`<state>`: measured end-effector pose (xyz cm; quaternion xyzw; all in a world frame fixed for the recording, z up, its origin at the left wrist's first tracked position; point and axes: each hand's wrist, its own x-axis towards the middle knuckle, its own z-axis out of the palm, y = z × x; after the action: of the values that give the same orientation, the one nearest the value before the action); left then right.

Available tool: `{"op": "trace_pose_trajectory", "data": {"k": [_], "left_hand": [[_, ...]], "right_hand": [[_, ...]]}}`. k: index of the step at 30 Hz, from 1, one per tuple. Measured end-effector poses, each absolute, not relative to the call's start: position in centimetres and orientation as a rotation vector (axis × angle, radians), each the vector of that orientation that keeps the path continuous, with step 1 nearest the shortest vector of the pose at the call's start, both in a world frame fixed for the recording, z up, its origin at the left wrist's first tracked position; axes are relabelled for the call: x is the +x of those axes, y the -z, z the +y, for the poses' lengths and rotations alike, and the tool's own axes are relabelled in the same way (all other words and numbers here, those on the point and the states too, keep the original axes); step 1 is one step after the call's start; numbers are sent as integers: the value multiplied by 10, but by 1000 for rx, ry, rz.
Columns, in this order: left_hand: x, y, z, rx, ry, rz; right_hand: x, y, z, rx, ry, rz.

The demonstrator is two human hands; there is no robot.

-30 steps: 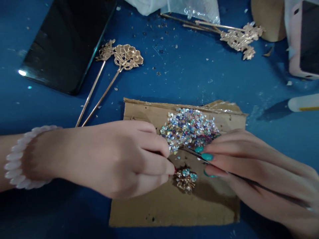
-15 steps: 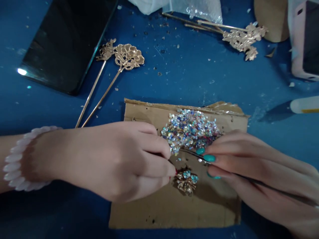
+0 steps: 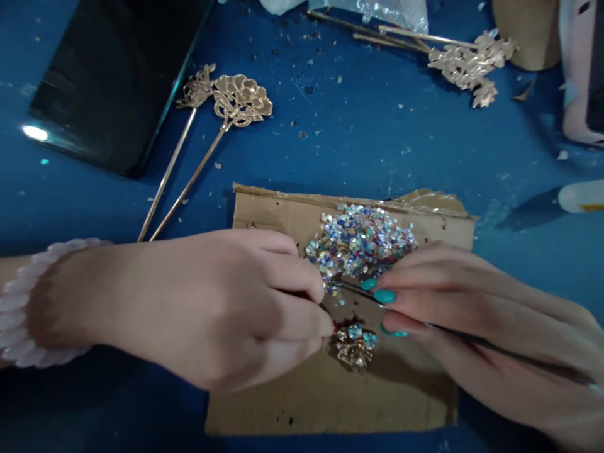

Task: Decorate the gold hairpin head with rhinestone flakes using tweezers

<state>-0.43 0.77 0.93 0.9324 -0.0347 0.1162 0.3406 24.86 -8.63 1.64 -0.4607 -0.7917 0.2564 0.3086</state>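
Brown cardboard [image 3: 274, 409] is stretching well past the golden flower [image 3: 355, 353] the left hand [image 3: 250, 308] is pinching by its edge, while the right hand [image 3: 462, 302] is gripping tweezers [image 3: 352, 287] at the near edge of the gem pile [image 3: 361, 238].

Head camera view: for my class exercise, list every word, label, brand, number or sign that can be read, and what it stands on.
No text can be read.
Dark phone: no lettering visible.
White object at the right edge: yellow mark, cut off, no legible text.
Cardboard: dark specks, no legible writing.
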Motion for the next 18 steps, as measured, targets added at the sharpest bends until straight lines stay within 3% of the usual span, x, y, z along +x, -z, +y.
{"op": "trace_pose_trajectory", "data": {"k": [18], "left_hand": [[-2,-10,8,2405,-304,-85]], "right_hand": [[249,-13,-87,-1207,-685,-2108]]}}
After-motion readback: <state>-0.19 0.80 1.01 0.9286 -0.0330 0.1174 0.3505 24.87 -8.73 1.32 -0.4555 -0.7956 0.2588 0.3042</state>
